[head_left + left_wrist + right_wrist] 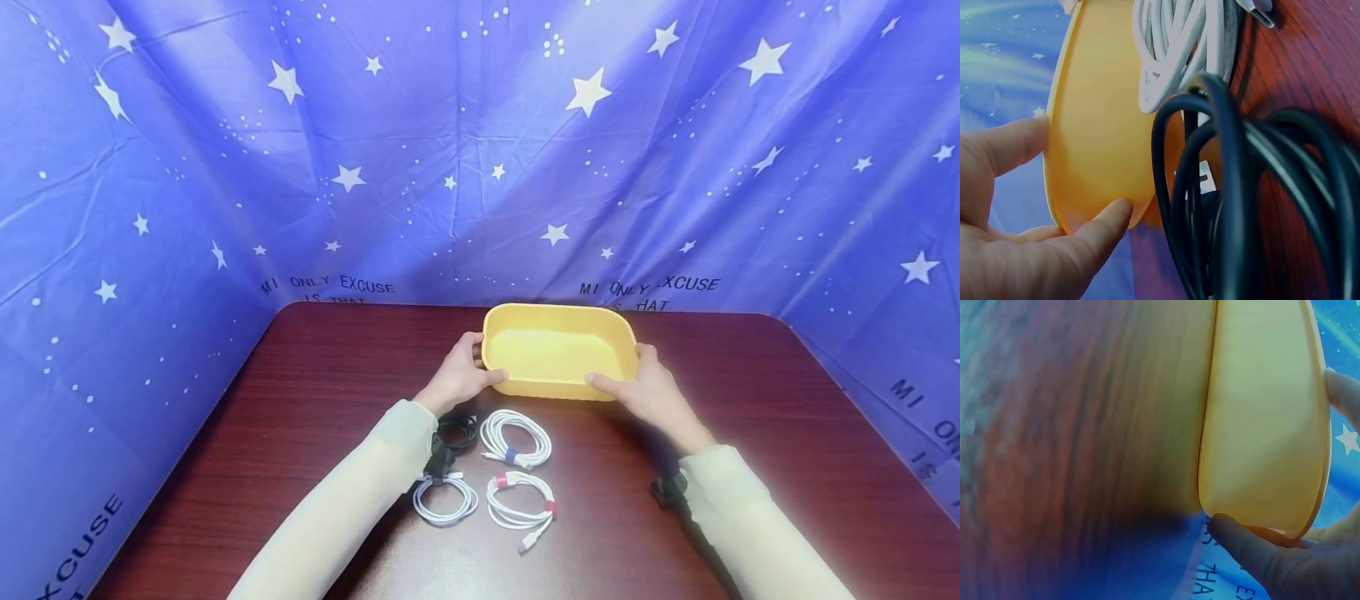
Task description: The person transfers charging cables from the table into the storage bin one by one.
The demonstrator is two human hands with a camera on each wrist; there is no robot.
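Note:
A yellow plastic bin [555,346] stands near the far edge of the table, its open top up and no contents visible inside. My left hand [463,372] grips its left end, thumb on the near wall and fingers round the side. At the opposite end my right hand [651,387] holds it the same way, thumb at the near rim. In the left wrist view, a coiled black cable [1235,162] and a coiled white cable [1175,47] lie close beside the bin's near wall [1100,119].
Nearer me on the dark red wooden table [337,358] are a white cable with a blue tie [517,437], a white cable with red ties [522,504] and a pale coiled cable [444,502]. Behind hangs a blue star-patterned cloth [420,208].

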